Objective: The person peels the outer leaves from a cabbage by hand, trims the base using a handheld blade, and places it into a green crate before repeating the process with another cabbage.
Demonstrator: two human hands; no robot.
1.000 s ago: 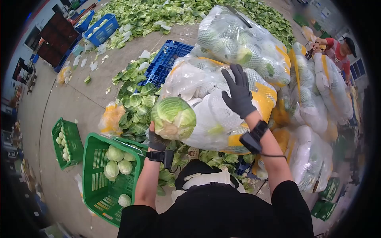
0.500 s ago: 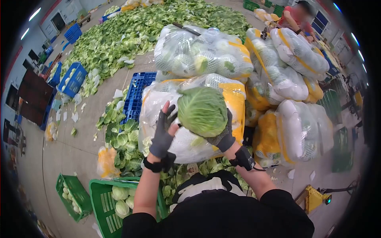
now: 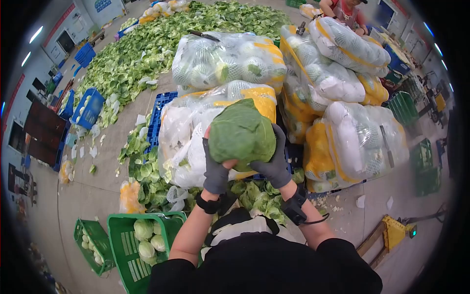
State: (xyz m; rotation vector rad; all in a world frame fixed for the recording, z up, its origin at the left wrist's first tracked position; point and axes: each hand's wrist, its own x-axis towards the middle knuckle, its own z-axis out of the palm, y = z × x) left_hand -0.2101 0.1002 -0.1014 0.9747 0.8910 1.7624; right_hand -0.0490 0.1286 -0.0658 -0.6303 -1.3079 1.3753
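A large green cabbage [image 3: 242,134] is held up between my two gloved hands, its dark outer leaves facing me. My left hand [image 3: 215,166] wraps its left side, thumb at the lower front. Around the right side curves my right hand [image 3: 275,161], its thumb at the bottom edge; some fingers are hidden behind the head. Behind and below the cabbage lies a clear plastic bag [image 3: 183,132] with net-wrapped heads and yellow markings. Another filled bag [image 3: 225,61] sits beyond it, with a black-handled knife [image 3: 204,35] on top.
Further filled bags [image 3: 355,142] are stacked at right, a second knife [image 3: 387,147] on one. A green crate [image 3: 128,245] with cabbages stands at lower left. Loose leaves [image 3: 147,54] cover the floor behind. A co-worker [image 3: 347,14] is at upper right; a yellow pallet jack [image 3: 395,232] is at lower right.
My left hand, open beside the cabbage before, has closed on its left side. The cabbage now shows darker outer leaves toward me. The view has shifted slightly.
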